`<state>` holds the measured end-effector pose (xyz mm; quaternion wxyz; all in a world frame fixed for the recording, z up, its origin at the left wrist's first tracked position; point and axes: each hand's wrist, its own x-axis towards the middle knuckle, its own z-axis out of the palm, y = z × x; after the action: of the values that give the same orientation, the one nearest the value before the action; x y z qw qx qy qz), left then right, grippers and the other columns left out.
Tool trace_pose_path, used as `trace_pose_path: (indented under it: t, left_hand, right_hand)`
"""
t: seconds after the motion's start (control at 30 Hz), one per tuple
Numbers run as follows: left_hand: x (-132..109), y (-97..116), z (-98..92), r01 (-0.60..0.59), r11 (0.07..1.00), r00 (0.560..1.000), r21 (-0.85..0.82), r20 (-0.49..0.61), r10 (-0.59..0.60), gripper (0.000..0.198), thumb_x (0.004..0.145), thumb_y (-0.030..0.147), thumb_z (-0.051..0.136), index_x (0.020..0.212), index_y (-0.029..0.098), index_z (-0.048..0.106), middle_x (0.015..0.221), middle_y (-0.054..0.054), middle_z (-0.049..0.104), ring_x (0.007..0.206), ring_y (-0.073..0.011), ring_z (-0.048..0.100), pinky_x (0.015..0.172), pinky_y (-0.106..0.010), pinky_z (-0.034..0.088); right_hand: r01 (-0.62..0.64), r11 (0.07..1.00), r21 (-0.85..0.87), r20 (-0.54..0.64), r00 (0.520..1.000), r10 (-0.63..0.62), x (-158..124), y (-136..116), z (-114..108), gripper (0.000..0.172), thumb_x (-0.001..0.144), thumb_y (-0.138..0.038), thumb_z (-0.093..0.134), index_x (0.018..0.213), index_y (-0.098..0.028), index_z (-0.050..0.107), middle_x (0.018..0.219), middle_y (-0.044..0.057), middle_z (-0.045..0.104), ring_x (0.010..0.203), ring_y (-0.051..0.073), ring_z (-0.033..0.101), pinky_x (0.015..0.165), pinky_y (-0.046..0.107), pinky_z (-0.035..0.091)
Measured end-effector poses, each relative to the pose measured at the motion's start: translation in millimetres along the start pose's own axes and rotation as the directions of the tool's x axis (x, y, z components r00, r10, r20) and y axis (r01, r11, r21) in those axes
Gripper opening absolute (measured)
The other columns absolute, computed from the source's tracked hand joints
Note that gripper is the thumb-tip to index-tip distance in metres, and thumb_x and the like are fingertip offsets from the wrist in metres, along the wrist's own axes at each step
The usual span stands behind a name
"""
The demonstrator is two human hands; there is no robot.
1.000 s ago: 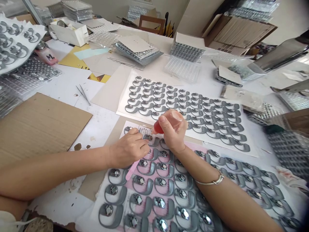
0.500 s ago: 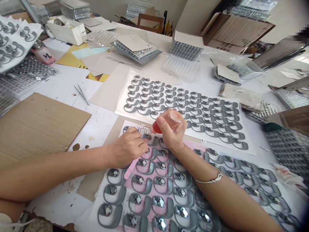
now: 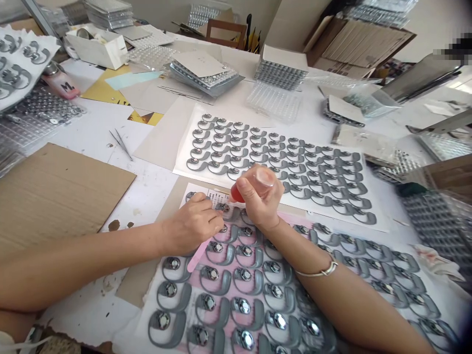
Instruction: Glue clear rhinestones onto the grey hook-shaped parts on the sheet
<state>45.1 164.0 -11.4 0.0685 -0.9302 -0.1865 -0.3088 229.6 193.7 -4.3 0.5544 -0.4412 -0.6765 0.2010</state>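
Note:
My right hand [image 3: 260, 199] is closed round a small clear bottle with a red cap [image 3: 236, 194], its tip pointing down at the top row of a near sheet [image 3: 254, 290] covered with grey curved pieces that carry shiny gems. My left hand [image 3: 193, 223] rests on that sheet with fingers pinched together at a gem piece [image 3: 224, 208] right under the bottle tip. A thin pink stick [image 3: 197, 255] pokes out from under my left hand. A second sheet of grey pieces [image 3: 280, 164] lies just beyond both hands.
A brown cardboard sheet [image 3: 55, 194] lies at the left, tweezers [image 3: 121, 137] beyond it. Stacked clear gem trays [image 3: 206, 73], a white box [image 3: 98, 46] and cardboard boxes [image 3: 354, 42] crowd the back. More gem trays [image 3: 438, 226] sit at the right.
Both hands stay together at the sheet's top row; the view has shifted slightly, so everything sits a little higher and further left in frame.

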Motion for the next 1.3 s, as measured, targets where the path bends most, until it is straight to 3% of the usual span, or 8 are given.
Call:
trace_pose_path:
  t: [0.43,0.63,1.03,1.3]
  left_hand:
    - [-2.1,-3.3,0.3,0.058,0.994,0.998,-0.093,0.023,-0.056,0.026,0.092,0.01,0.046,0.069,0.015,0.056,0.059,-0.002,0.057,0.06,-0.0162,0.044,0.064,-0.032,0.031]
    - [-2.1,-5.0,2.2,0.096,0.989,0.995,-0.111,-0.004,-0.097,0.033,0.093,0.015,0.047,0.061,0.017,0.047,0.056,-0.001,0.056,0.058,-0.0154,0.042,0.062,-0.033,0.03]
    - [-1.7,-13.9,2.2,0.149,0.96,0.989,-0.238,0.027,-0.147,0.02,0.091,0.021,0.053,0.072,0.016,0.059,0.063,-0.002,0.064,0.058,-0.0145,0.051,0.064,-0.032,0.034]
    - [0.6,-18.4,1.8,0.157,0.943,0.987,-0.294,0.004,-0.163,0.017,0.09,0.019,0.055,0.074,0.015,0.059,0.068,-0.001,0.07,0.06,-0.014,0.059,0.065,-0.031,0.034]
  right_hand:
    - [0.111,0.993,-0.046,-0.041,0.993,-0.112,1.0,2.4,0.4,0.024,0.083,-0.038,0.062,0.069,-0.021,0.054,0.059,0.0,0.053,0.055,0.015,0.049,0.057,0.033,0.041]
    - [0.151,0.984,-0.094,-0.023,0.988,-0.154,0.9,1.8,-1.5,0.025,0.082,-0.038,0.064,0.068,-0.021,0.05,0.059,0.0,0.053,0.054,0.014,0.047,0.056,0.033,0.04]
    - [0.245,0.957,-0.156,0.035,0.969,-0.243,2.2,-9.9,-6.0,0.019,0.081,-0.031,0.064,0.07,-0.021,0.052,0.061,0.0,0.055,0.054,0.014,0.051,0.052,0.031,0.042]
    - [0.28,0.956,-0.082,0.054,0.959,-0.277,0.7,-9.0,-5.1,0.016,0.079,-0.025,0.067,0.073,-0.022,0.053,0.063,0.0,0.056,0.056,0.015,0.053,0.055,0.032,0.044]
